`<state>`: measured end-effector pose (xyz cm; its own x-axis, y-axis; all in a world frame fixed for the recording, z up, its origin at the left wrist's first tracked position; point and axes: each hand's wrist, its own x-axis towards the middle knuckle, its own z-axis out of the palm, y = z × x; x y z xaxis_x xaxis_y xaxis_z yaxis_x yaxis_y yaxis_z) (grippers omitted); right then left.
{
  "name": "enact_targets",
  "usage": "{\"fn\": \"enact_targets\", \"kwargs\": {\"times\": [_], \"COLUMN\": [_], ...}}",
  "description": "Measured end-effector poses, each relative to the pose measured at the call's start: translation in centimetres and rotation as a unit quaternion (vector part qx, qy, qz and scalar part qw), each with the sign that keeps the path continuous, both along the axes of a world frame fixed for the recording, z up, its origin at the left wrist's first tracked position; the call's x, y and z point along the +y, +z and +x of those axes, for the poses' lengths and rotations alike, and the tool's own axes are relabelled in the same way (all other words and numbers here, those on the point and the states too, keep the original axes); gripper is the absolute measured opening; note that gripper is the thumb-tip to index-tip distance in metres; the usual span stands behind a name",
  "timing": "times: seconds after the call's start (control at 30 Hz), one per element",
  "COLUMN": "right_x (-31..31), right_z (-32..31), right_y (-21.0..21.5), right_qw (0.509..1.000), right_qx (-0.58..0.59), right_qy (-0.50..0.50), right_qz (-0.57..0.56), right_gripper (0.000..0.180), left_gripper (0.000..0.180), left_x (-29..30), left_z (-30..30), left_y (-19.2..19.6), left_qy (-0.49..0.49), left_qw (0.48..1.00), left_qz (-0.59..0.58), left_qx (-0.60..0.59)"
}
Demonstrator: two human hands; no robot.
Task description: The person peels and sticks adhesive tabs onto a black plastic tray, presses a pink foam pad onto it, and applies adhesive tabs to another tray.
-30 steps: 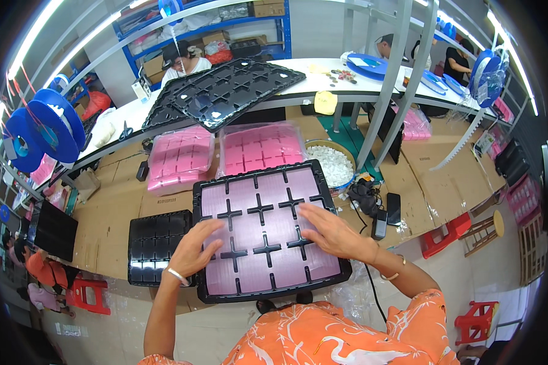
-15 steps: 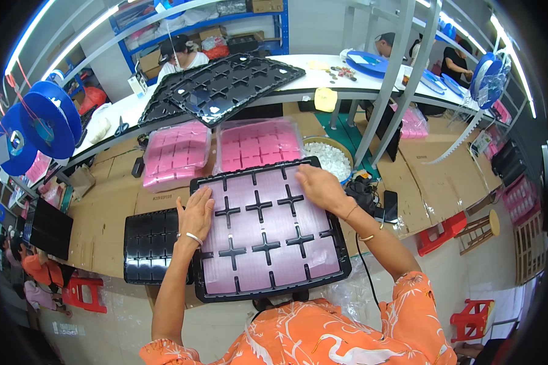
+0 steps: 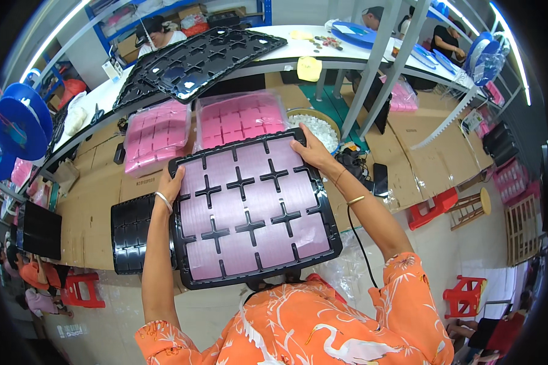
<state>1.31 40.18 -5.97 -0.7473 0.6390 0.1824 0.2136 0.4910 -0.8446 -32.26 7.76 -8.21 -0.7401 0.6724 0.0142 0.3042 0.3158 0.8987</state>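
Two hands of mine hold the large black tray [image 3: 333, 234], which fills the middle of the frame, its lower edge just above my orange shirt [image 3: 371, 316]. My left hand [image 3: 172, 184] is closed on its upper left corner, thumb laid over the rim and the other fingers mostly out of sight at the outer side. My right hand [image 3: 312, 152] is closed on the upper right corner, thumb on top, fingers reaching past the edge. I cannot tell whether the tray's underside touches anything. A lilac sheet [image 3: 228, 207] lies in it, with black cross-shaped ridges showing through

Left of centre, a smaller black tray [image 3: 129, 231] rests on the cardboard-covered table [image 3: 88, 222], partly behind my left forearm. Above the tray I hold, two clear-wrapped packs sit near its far edge: the left pink pack [image 3: 158, 135] and the right pink pack [image 3: 242, 115]. White pieces [image 3: 315, 125] fill a round tub just beside my right hand, and a dark phone [image 3: 380, 179] lies farther right. At the top of the frame, black trays [image 3: 210, 58] overlap on a white bench, with a yellow cloth [image 3: 309, 69] to their right
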Motion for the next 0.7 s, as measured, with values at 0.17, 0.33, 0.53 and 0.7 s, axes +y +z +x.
{"fn": "enact_targets", "kwargs": {"times": [0.17, 0.33, 0.53, 0.7], "right_x": [-5.7, -13.6, -15.0, -13.8], "right_z": [6.2, 13.3, 15.9, 17.5], "right_y": [3.2, 5.4, 5.0, 3.3], "right_qw": [0.997, 0.991, 0.981, 0.954], "right_qx": [-0.040, -0.097, -0.108, -0.064], "right_qy": [0.045, 0.094, 0.096, 0.165], "right_qz": [-0.045, -0.022, -0.130, -0.241], "right_gripper": [0.129, 0.148, 0.134, 0.126], "left_gripper": [0.092, 0.118, 0.117, 0.102], "left_x": [-4.5, -12.5, -15.5, -16.8], "left_z": [6.7, 19.2, 21.9, 22.4], "left_y": [1.4, 6.7, 5.7, 7.0], "left_qy": [0.033, -0.021, 0.030, 0.003], "left_qw": [0.999, 0.994, 0.993, 0.984], "left_qz": [0.026, -0.068, -0.051, 0.027], "left_qx": [0.022, 0.078, -0.106, -0.178]}}
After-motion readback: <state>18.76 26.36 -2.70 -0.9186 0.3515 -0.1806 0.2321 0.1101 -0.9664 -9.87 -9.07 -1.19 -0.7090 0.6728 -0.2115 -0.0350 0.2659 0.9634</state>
